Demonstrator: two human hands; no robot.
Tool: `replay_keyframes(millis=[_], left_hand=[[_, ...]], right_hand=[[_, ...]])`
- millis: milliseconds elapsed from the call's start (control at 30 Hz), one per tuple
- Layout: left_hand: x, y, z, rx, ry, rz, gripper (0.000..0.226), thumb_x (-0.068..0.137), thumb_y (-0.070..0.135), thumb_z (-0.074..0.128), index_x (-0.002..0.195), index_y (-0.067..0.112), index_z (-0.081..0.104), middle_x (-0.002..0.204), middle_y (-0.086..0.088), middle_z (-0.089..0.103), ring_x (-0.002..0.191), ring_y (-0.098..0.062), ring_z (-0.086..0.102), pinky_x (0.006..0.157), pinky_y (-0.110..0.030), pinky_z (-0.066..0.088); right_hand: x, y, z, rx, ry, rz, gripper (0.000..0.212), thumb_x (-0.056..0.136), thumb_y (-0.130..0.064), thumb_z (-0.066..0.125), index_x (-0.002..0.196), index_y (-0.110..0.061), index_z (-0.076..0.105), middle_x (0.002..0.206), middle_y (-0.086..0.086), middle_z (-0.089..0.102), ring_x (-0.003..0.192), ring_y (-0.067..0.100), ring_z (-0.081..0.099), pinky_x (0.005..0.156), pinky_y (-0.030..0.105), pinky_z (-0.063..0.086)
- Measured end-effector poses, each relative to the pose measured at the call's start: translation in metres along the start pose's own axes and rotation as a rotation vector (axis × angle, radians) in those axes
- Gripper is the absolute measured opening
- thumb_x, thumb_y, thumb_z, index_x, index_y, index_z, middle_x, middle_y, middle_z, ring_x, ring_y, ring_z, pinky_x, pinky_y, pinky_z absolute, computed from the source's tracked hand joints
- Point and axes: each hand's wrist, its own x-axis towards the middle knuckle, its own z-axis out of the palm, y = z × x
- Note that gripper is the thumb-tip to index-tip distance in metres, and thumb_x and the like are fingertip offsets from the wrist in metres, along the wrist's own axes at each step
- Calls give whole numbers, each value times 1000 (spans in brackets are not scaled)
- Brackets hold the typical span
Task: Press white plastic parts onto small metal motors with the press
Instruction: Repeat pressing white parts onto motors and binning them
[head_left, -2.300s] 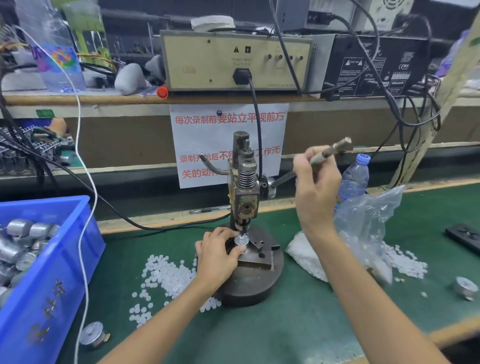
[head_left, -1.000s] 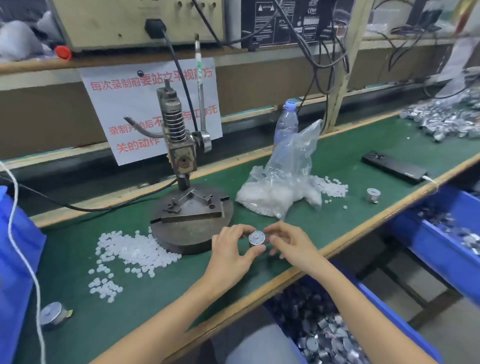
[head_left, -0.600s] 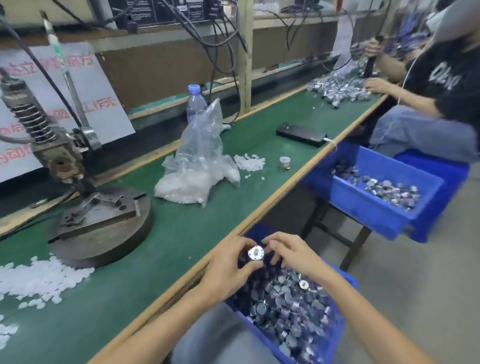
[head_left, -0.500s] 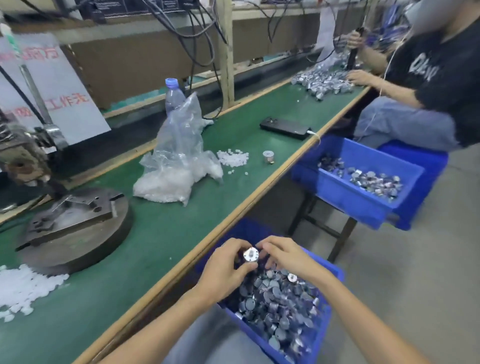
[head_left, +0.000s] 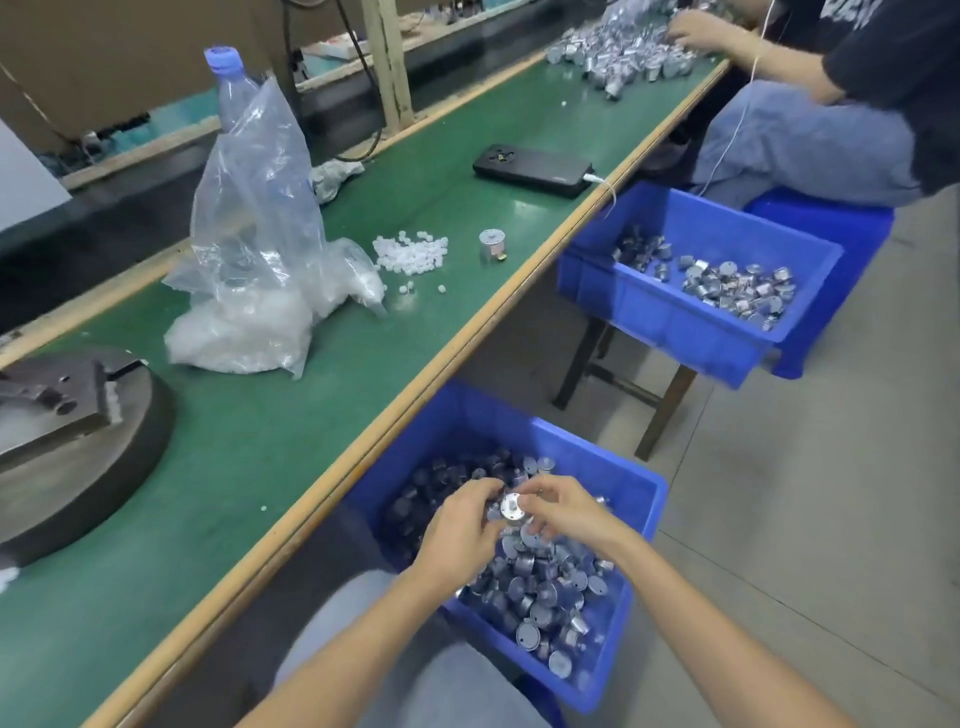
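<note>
Green surface (head_left: 291, 467) carries press base (head_left: 78, 457), plastic bag (head_left: 254, 249), loose white parts (head_left: 410, 252), lone motor (head_left: 491, 244), black phone (head_left: 532, 170), motor heap (head_left: 618, 52).

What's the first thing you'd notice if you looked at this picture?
The left hand and right hand pinch one small silver motor between them, just above a bright blue bin heaped with more motors beside the green bench. On the bench, a crumpled clear bag of white plastic parts stands out.

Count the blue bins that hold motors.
2. The near bin sits low beside the table, at the bottom of the view. The far bin rests on a dark stand farther along, next to a seated person. More may be out of view.
</note>
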Motion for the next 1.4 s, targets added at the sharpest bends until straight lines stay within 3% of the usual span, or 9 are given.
replay_keyframes(millis=[67,200,367,500,733,1000,1100,1200,1400], left_hand=[[0,-9,-2,85,-31,-61,40,88,12,55,128,16,50,123,2,55,108,-18,55,92,-27,42],[-1,-27,-14,159,-46,-114,37,90,12,52,126,18,52,120,3,56,101,-17,57,86,-27,43],[1,-38,-23,114,-33,-160,35,90,8,52,125,13,54,122,-2,60,101,-16,60,87,-19,42],[0,-37,-24,93,-29,-145,34,90,8,53,123,15,55,120,-1,60,99,-15,60,86,-18,42],[-3,-27,-32,83,-8,-138,40,91,11,52,130,17,48,123,3,56,103,-13,57,87,-20,43],[-4,12,-71,65,60,5,40,90,13,51,130,18,47,123,5,55,100,-13,56,89,-25,44],[-7,34,-96,-72,145,47,35,88,10,55,123,16,54,111,4,60,79,-8,56,71,-8,41],[-14,50,-128,-193,221,60,30,85,7,58,114,17,59,99,7,62,68,-8,53,65,-4,37],[-52,36,-210,-130,392,34,31,86,7,56,115,16,59,102,6,62,71,-1,53,66,-3,37]], right_hand=[[13,14,1,-104,63,69,17,94,-21,56,107,-11,61,77,-3,64,57,5,60,61,21,49],[34,34,6,-290,134,142,10,93,-18,55,83,-20,56,103,10,68,87,21,62,84,31,48],[45,38,13,-342,151,140,24,93,-18,54,113,-11,65,112,11,67,94,20,60,86,28,45],[46,36,12,-327,185,100,23,95,-12,51,110,-10,68,109,8,68,99,22,62,83,25,44],[42,28,7,-304,217,34,20,94,-13,51,101,-15,70,96,1,68,79,16,60,68,22,40],[21,-38,-17,-170,313,-149,21,94,-11,50,90,-23,67,77,-9,63,67,17,62,76,35,50],[11,-77,-25,-83,385,-287,22,93,-6,51,88,-18,68,76,-3,64,55,6,58,61,31,49],[2,-118,-26,-31,393,-425,23,92,-3,51,87,-19,67,76,4,65,47,-1,54,49,17,44],[-8,-199,19,-86,226,-607,28,94,-6,51,85,-29,65,85,-2,66,50,1,57,55,20,46]])
